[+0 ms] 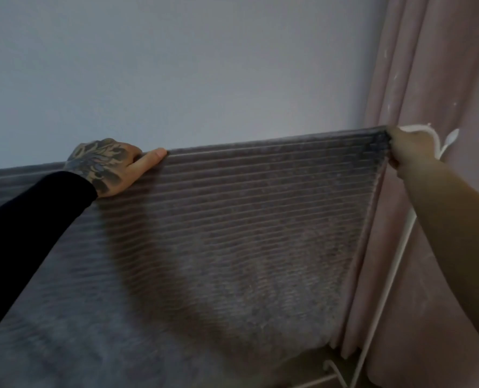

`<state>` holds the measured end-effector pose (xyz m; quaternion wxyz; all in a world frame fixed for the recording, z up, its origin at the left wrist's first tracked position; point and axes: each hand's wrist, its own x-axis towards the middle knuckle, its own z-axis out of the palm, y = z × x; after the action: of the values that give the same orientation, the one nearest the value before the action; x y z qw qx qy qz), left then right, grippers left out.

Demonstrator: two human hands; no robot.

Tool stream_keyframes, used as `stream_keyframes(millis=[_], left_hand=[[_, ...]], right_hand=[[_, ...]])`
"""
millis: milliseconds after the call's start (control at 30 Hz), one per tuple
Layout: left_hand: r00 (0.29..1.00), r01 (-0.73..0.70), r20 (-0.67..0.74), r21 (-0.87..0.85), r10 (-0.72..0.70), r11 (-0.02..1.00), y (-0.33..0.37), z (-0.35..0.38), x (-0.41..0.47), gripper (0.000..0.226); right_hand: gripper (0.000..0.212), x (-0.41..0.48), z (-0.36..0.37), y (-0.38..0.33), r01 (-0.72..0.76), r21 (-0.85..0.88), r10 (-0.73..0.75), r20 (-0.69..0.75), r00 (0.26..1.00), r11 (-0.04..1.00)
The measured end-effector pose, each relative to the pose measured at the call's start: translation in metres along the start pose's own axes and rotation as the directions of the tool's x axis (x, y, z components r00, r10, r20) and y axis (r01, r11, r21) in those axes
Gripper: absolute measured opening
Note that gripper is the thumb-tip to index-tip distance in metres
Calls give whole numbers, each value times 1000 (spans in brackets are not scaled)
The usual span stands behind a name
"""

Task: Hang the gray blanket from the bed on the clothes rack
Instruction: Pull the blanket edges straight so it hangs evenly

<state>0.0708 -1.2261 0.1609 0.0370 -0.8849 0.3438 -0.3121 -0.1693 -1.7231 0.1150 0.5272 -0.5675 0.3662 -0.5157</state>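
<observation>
**Gray blanket draped over the rack's top rail**

While the gray ribbed blanket [232,233] hangs over the top of the white clothes rack [384,289], both hands rest along its upper fold. The rack is the landmark here: only its right end shows, a thin white upright running down beside the blanket's right edge, with a curved white corner at the top and a foot bar low down under the blanket's lower right corner. The rest of the rack is hidden under the cloth.

The left hand [106,166], tattooed and coming out of a black sleeve [28,219], lies on the fold well away from the rack's right end. Its thumb points along the front of the blanket; its fingers curl over the top edge and out of sight behind, so it cannot be told whether they pinch the cloth or merely rest on it.

The right hand [409,148], on a bare forearm, is at the rack's upper right corner, its fingers closed on the blanket's end, where the ribs bunch together.

Behind the rack stands a pale wall [176,65]; a pink curtain [442,79] hangs just beside the rack's right upright.
</observation>
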Motion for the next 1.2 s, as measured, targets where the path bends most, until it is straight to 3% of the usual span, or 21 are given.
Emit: stream_keyframes(millis=[100, 233, 300, 400, 500, 567, 633, 733, 800, 833, 967, 1067, 1133, 1200], left_hand=[[1000, 24, -21, 24, -23, 999, -7, 7, 5, 102], [999, 38, -38, 11, -38, 999, -9, 12, 6, 98], [998, 37, -45, 11, -36, 999, -4, 11, 7, 98], [999, 42, -34, 4, -42, 999, 4, 10, 7, 100], [999, 48, -11, -5, -49, 999, 6, 9, 5, 102], [999, 35, -2, -16, -35, 999, 9, 7, 5, 100], [1000, -1, -11, -42, 1, 999, 13, 5, 3, 92], [997, -72, -40, -65, 70, 995, 14, 5, -2, 77], [994, -100, -60, -63, 96, 993, 3, 6, -10, 69], [993, -101, -66, -59, 97, 993, -4, 6, -14, 67], [996, 22, -88, -30, -25, 999, -69, 10, -44, 74], [983, 151, -102, -14, -151, 988, -120, 13, -72, 82], [978, 168, -124, -7, -168, 986, -140, 16, -85, 80], [976, 152, -151, -23, -153, 988, -141, 18, -90, 75]], right_hand=[[35, 14, -5, 11, -111, 39, 103, 165, 981, 993], [47, 50, -14, 18, -38, -39, 36, -43, 998, 999], [37, 69, -18, 23, 0, -144, -25, -171, 985, 990], [49, 62, -18, 25, 59, -210, -104, -214, 971, 976], [46, 12, 1, -1, 179, -319, -248, -192, 950, 931], [43, -42, 25, -21, 381, -370, -414, -13, 910, 847], [41, -88, 52, -31, 617, -364, -561, 260, 786, 698], [52, -138, 84, -40, 825, -373, -571, 596, 564, 425], [61, -152, 99, -39, 857, -432, -557, 654, 511, 279], [65, -151, 101, -37, 843, -480, -566, 636, 525, 243], [81, -145, 105, -36, 670, -714, -492, 518, 700, 202], [75, -159, 121, -49, 565, -799, -393, 461, 796, 207], [68, -187, 142, -56, 597, -775, -415, 483, 771, 207], [64, -225, 168, -61, 706, -675, -480, 556, 678, 215]])
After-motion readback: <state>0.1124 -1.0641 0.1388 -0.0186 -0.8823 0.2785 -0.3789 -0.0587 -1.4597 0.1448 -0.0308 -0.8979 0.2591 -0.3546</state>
